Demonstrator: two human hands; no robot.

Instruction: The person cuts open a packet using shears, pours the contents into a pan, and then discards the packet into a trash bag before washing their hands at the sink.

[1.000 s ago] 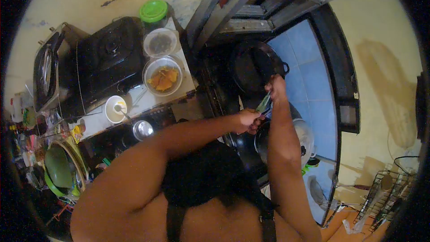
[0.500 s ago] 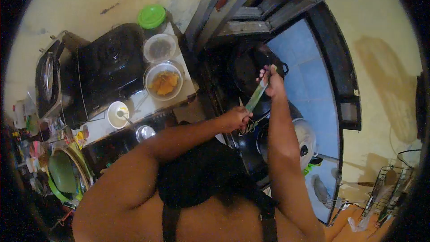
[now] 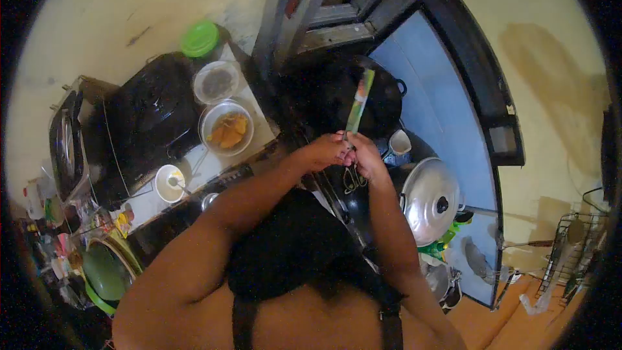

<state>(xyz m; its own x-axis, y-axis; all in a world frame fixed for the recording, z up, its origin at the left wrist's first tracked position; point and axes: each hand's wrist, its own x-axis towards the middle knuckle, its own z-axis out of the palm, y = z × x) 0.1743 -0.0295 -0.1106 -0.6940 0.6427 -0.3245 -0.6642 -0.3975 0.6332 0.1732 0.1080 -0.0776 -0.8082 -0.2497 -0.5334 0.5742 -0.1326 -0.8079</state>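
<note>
A narrow green packet with a reddish patch [image 3: 359, 100] stands out from both hands, its far end over a large dark pan [image 3: 324, 91]. My left hand [image 3: 328, 151] is closed around the near end of the packet. My right hand [image 3: 365, 155] is closed at the same end, touching my left hand. Metal loops like scissor handles [image 3: 354, 180] show just below the hands; their blades are hidden, and which hand holds them is unclear.
On the left counter stand a bowl of orange food [image 3: 228, 131], a clear container [image 3: 216, 82], a green-lidded jar [image 3: 200, 39] and a white cup with a spoon [image 3: 170, 184]. A lidded silver pot [image 3: 430, 202] is at the right, near a small patterned cup [image 3: 398, 145].
My right hand has come down from the packet's far end to join my left hand at the near end. The far end is now free. The view has shifted, showing more of the silver pot.
</note>
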